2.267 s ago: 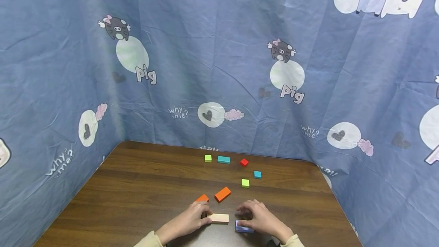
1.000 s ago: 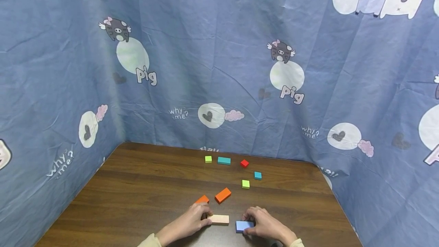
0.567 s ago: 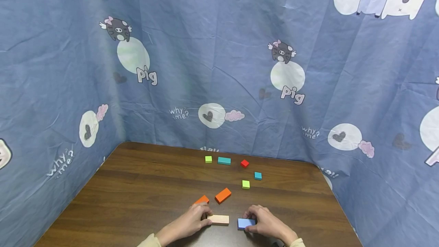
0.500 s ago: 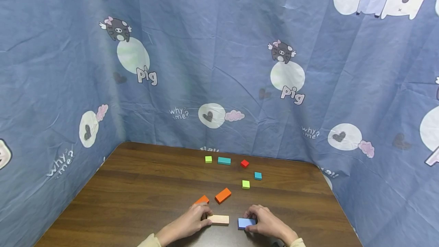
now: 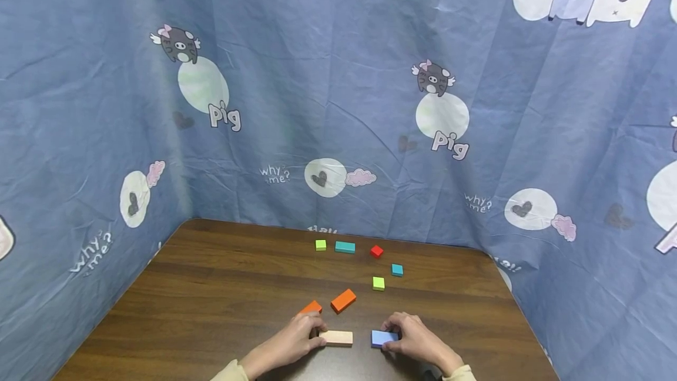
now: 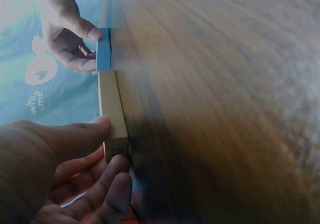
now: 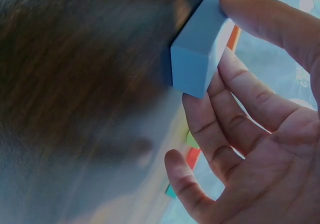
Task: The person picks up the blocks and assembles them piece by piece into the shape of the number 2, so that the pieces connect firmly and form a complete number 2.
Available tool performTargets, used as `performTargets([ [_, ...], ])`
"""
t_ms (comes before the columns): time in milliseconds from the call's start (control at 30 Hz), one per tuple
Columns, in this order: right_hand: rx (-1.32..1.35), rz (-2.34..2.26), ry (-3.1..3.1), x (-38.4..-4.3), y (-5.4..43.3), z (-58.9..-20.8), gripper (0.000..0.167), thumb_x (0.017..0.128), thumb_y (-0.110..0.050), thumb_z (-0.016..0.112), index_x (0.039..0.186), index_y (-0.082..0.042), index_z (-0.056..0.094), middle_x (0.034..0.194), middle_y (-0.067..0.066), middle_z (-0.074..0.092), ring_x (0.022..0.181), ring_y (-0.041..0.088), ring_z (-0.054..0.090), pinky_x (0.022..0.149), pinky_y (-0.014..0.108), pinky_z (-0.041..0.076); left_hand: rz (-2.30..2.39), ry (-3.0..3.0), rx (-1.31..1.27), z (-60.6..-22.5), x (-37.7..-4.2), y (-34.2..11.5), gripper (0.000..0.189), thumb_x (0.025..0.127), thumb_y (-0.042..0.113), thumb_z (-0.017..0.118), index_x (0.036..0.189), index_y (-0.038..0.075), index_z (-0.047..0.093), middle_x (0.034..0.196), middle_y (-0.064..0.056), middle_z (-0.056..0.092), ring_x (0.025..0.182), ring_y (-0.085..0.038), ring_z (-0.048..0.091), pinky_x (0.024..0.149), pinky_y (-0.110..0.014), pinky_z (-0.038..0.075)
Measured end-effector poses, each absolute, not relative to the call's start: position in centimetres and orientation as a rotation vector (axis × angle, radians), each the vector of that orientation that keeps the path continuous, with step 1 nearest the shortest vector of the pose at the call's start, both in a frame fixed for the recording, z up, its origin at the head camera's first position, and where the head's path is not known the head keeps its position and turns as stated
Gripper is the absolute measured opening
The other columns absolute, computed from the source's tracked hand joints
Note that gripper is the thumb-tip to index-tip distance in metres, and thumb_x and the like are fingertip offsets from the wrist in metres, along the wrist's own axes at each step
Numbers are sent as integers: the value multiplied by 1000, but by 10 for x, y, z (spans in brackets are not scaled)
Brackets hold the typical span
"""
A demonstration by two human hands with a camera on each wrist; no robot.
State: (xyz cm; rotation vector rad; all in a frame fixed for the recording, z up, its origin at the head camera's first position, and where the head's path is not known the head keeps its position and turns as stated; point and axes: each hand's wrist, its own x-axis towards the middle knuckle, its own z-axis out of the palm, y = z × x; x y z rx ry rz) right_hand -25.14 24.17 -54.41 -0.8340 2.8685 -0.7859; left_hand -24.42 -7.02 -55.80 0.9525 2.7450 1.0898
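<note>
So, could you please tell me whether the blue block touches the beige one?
No, in the head view the table shows between the blue block and the beige block.

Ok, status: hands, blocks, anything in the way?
Left hand pinches beige block. Right hand pinches blue block. Gap between blocks. Orange block, partly hidden, just beyond left hand.

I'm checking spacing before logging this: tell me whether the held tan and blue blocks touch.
Apart. The head view shows a strip of bare tabletop between the facing ends of the tan block and blue block.
</note>
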Motion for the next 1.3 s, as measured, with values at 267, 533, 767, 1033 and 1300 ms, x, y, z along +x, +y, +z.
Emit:
performTargets([
  [267,-848,-817,2864,-254,242,-544,27,73,-32,82,92,-19,68,84,-16,60,77,-1,51,72,28,35,1117,2737,976,-558,-244,-70,16,84,16,73,96,5,71,89,6,61,75,0,49,64,-17,41],
  [533,-869,-893,2811,-256,235,-545,27,74,-28,82,94,-16,69,86,-11,61,77,0,51,66,21,40,1118,2736,950,-559,-245,-70,16,85,17,72,96,6,71,88,8,60,74,-1,49,63,-17,40],
  [767,-866,-876,2816,-256,229,-545,26,74,-29,82,93,-18,68,85,-13,59,76,0,49,66,21,37,1113,2746,962,-558,-244,-70,15,84,17,72,95,6,72,89,7,61,75,0,48,64,-17,41],
  [1033,-885,-871,2811,-257,226,-544,25,74,-27,82,93,-18,68,85,-13,60,76,0,49,65,20,38,1085,2785,972,-558,-244,-70,14,83,16,74,94,7,72,90,6,62,78,0,50,67,-20,43],
  [1300,-898,-832,2827,-257,224,-545,25,75,-31,81,93,-20,68,87,-15,60,78,0,49,69,22,36,1087,2783,973,-558,-243,-70,14,83,15,74,94,7,72,88,6,61,75,1,47,65,-19,41],
])
